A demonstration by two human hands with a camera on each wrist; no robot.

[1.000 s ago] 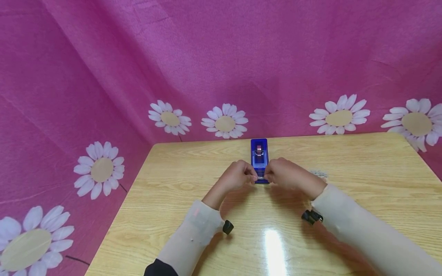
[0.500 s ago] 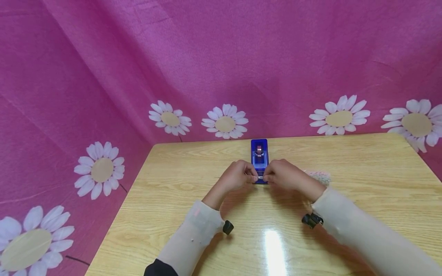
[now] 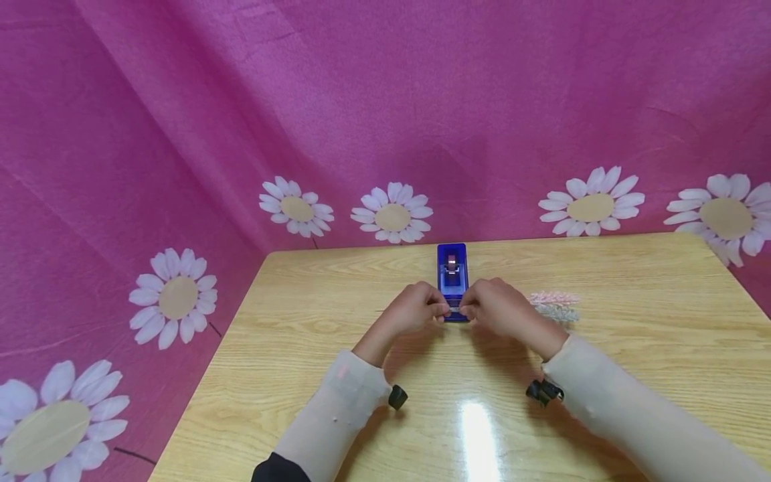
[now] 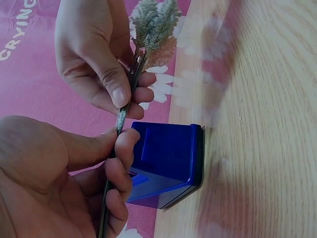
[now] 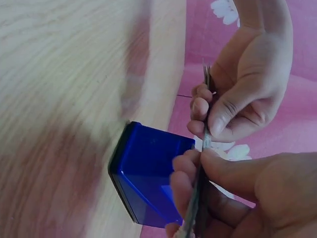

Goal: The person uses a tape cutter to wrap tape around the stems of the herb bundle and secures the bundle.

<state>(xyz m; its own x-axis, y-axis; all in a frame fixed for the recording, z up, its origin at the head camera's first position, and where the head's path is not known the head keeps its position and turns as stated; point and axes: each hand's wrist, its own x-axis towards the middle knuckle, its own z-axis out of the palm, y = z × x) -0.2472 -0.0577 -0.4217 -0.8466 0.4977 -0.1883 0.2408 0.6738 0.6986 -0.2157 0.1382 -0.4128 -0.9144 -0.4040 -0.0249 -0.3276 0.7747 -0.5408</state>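
Note:
A slim bundle of dark stems (image 4: 103, 210) runs across both hands, with pink and grey-green flower sprigs (image 3: 554, 306) sticking out past the right hand. My left hand (image 3: 415, 308) pinches the stems between thumb and curled fingers toward their bare ends. Close beside it, my right hand (image 3: 496, 306) pinches them nearer the flowers. A shiny, pale strip, looking like clear tape (image 4: 121, 119), lies on the stems between the two thumbs. Just behind the fingers, a blue tape dispenser (image 3: 453, 280) stands on the table; the hands overlap its near end.
The wooden table (image 3: 313, 375) reaches back to a pink curtain (image 3: 385, 100) printed with white daisies. Black wrist cameras (image 3: 397, 397) hang under both sleeves, close over the tabletop.
The flower sprigs beyond the right wrist have turned: mostly grey showed earlier, and now pink lies above grey. Both hands keep nearly the same place, fingers shifting slightly on the stems.

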